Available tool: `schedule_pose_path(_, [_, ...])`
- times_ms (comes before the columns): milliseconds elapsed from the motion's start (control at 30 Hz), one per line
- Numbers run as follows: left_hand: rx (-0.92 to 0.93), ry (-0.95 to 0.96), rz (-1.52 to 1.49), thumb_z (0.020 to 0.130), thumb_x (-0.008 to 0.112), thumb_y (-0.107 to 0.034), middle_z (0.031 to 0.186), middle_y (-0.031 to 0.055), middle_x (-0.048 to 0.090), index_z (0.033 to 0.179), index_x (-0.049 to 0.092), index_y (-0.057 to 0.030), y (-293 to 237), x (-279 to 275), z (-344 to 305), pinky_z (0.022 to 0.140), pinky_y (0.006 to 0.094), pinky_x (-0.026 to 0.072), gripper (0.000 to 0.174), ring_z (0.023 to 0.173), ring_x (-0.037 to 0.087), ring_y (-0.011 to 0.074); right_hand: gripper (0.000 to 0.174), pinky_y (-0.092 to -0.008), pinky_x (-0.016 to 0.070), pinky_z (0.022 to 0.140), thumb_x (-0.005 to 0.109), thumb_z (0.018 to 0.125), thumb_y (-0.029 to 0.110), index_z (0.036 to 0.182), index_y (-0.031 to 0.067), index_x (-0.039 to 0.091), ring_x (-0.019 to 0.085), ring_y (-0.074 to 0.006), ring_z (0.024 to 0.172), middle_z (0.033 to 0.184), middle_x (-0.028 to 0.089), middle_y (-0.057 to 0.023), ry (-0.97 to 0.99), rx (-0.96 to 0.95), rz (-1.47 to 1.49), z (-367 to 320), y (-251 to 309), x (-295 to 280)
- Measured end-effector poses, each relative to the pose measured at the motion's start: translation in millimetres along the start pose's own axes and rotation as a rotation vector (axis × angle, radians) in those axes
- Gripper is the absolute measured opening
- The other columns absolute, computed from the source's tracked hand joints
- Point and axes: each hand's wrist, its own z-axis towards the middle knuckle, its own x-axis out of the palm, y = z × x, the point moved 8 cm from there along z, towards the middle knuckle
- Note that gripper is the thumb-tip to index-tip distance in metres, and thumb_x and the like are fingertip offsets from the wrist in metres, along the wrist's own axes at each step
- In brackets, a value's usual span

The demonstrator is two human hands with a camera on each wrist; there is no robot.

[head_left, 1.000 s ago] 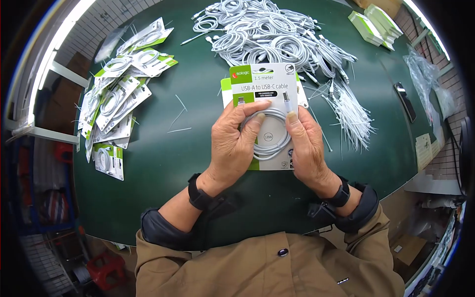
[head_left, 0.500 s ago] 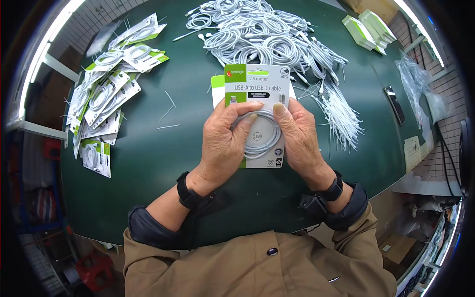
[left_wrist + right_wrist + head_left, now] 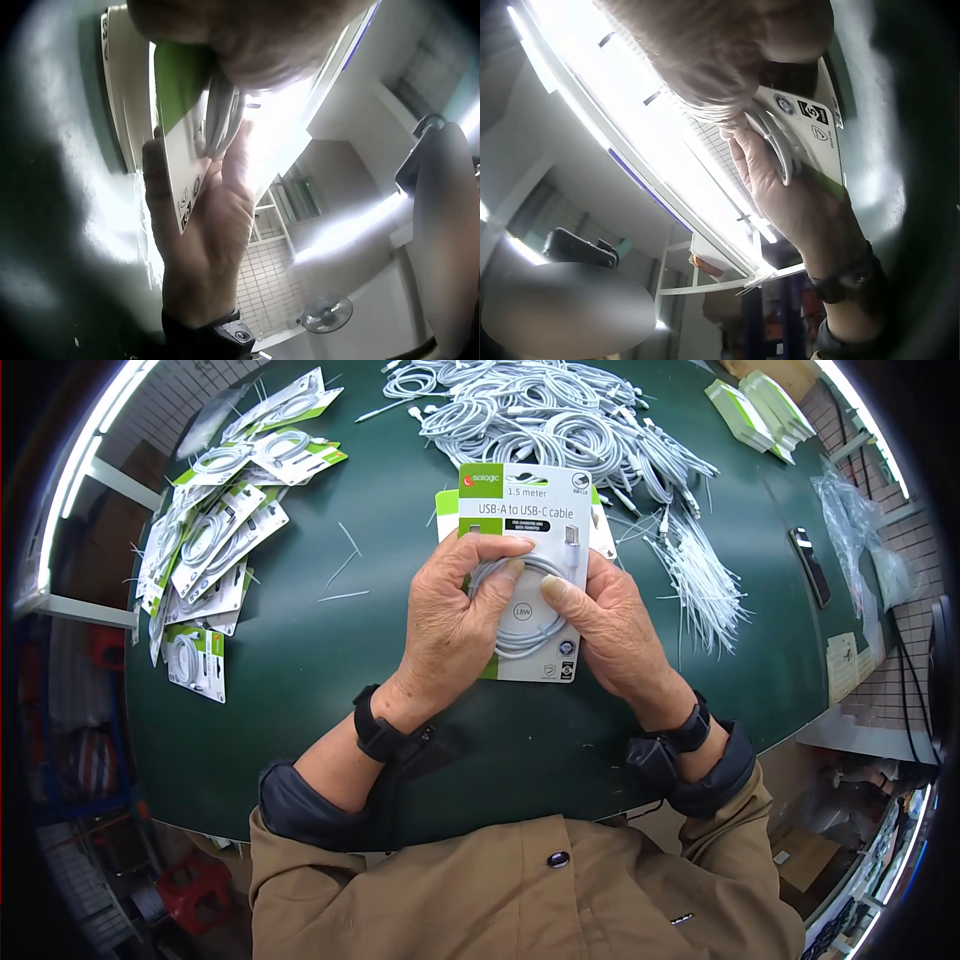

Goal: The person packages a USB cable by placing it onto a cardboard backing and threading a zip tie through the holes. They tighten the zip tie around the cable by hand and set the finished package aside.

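Note:
Both hands hold a white and green cable card (image 3: 545, 665) upright above the table, a coiled white cable (image 3: 520, 646) lying against its front. My left hand (image 3: 452, 622) grips the card's left side, thumb and index finger over the coil. On the right side my right hand (image 3: 622, 632) pinches the card, its thumb on the front near the coil. Behind this card the edges of further green and white card (image 3: 447, 510) show. In the left wrist view the card (image 3: 180, 161) stands between the hands; in the right wrist view the coil (image 3: 778, 146) lies beside the fingers.
Carded cables (image 3: 205, 540) overlap at the left of the green table (image 3: 300, 660). Loose white cables (image 3: 560, 430) heap at the back, with white ties (image 3: 700, 585) to their right. Stacked cards (image 3: 760, 415), a phone (image 3: 810, 565) and plastic bags (image 3: 850, 530) lie at the right.
The view has shifted slightly. The hands and card sit a little higher in the head view, and the right thumb has slid down from the cable's connector toward the coil, baring the connector.

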Motion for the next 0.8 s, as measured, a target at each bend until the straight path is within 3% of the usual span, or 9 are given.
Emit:
schedule_pose_path(67, [-0.065, 0.014, -0.023, 0.101, 0.064, -0.002, 0.120, 0.0098, 0.067, 0.122, 0.070, -0.0015, 4.2, -1.3, -1.1, 0.098, 0.0310, 0.0507, 0.022, 0.110, 0.064, 0.0158, 0.038, -0.0294, 0.0582, 0.090, 0.064, 0.106, 0.020, 0.134, -0.0056, 0.060, 0.070, -0.0149, 0.104, 0.119, 0.072, -0.0121, -0.026, -0.010, -0.015, -0.3, 1.2, -0.1])
schedule_pose_path(167, [0.028, -0.029, 0.111, 0.097, 0.067, -0.002, 0.124, 0.0101, 0.063, 0.128, 0.066, -0.0028, -3.8, -3.5, 1.8, 0.098, 0.0330, 0.0497, 0.031, 0.114, 0.060, 0.0186, 0.035, -0.0287, 0.0581, 0.088, 0.062, 0.107, 0.020, 0.131, -0.0054, 0.062, 0.071, -0.0139, 0.098, 0.114, 0.074, -0.0105, -0.097, -0.045, -0.039, -0.9, 7.1, -6.4])
schedule_pose_path(267, [0.259, -0.102, 0.564, 0.092, 0.073, -0.003, 0.127, 0.0099, 0.059, 0.133, 0.063, -0.0037, -47.1, -9.8, 0.7, 0.096, 0.0362, 0.0488, 0.042, 0.118, 0.056, 0.0233, 0.034, -0.0283, 0.0579, 0.087, 0.060, 0.108, 0.021, 0.130, -0.0049, 0.063, 0.070, -0.0124, 0.098, 0.115, 0.074, -0.0104, -0.116, -0.080, -0.002, 0.2, 10.5, -13.1])
schedule_pose_path(300, [0.289, -0.105, 0.519, 0.080, 0.084, -0.005, 0.124, 0.0092, 0.061, 0.124, 0.067, -0.0049, -58.8, -7.8, 1.0, 0.094, 0.0408, 0.0496, 0.048, 0.118, 0.055, 0.0294, 0.035, -0.0281, 0.0574, 0.087, 0.059, 0.108, 0.021, 0.131, -0.0046, 0.062, 0.070, -0.0119, 0.099, 0.116, 0.074, -0.0105, -0.129, -0.083, -0.052, -0.5, 10.5, -16.4])
schedule_pose_path(433, [0.453, 0.290, 0.682, 0.064, 0.090, -0.007, 0.112, 0.0067, 0.067, 0.106, 0.074, -0.0082, -81.1, 23.6, -5.5, 0.090, 0.0442, 0.0532, 0.045, 0.109, 0.060, 0.0325, 0.036, -0.0283, 0.0573, 0.086, 0.060, 0.108, 0.022, 0.131, -0.0048, 0.061, 0.069, -0.0117, 0.100, 0.116, 0.073, -0.0105, -0.123, -0.126, 0.006, -3.2, 17.3, -15.3])
schedule_pose_path(533, [0.379, 0.483, 0.646, 0.067, 0.087, -0.005, 0.107, 0.0051, 0.068, 0.108, 0.074, -0.0076, -73.6, 36.2, -12.6, 0.085, 0.0416, 0.0564, 0.043, 0.101, 0.065, 0.0296, 0.036, -0.0283, 0.0575, 0.086, 0.060, 0.108, 0.022, 0.131, -0.0054, 0.061, 0.068, -0.0119, 0.100, 0.116, 0.073, -0.0114, -0.137, -0.145, -0.046, -4.9, 18.2, -20.1])
schedule_pose_path(567, [0.386, 0.490, 0.617, 0.068, 0.085, -0.003, 0.105, 0.0049, 0.069, 0.107, 0.074, -0.0074, -71.4, 35.8, -13.0, 0.081, 0.0395, 0.0583, 0.040, 0.096, 0.067, 0.0269, 0.036, -0.0285, 0.0575, 0.085, 0.059, 0.108, 0.023, 0.131, -0.0054, 0.061, 0.068, -0.0121, 0.100, 0.115, 0.073, -0.0116, -0.142, -0.143, -0.035, -5.4, 17.9, -20.8])
schedule_pose_path(800, [0.346, 0.581, 0.511, 0.074, 0.084, -0.002, 0.108, 0.0071, 0.072, 0.102, 0.079, -0.0063, -56.0, 34.1, -12.1, 0.081, 0.0387, 0.0578, 0.029, 0.096, 0.067, 0.0260, 0.036, -0.0290, 0.0577, 0.083, 0.057, 0.107, 0.025, 0.126, -0.0057, 0.063, 0.069, -0.0125, 0.096, 0.110, 0.073, -0.0121, -0.145, -0.139, -0.079, -5.4, 9.7, -21.7])
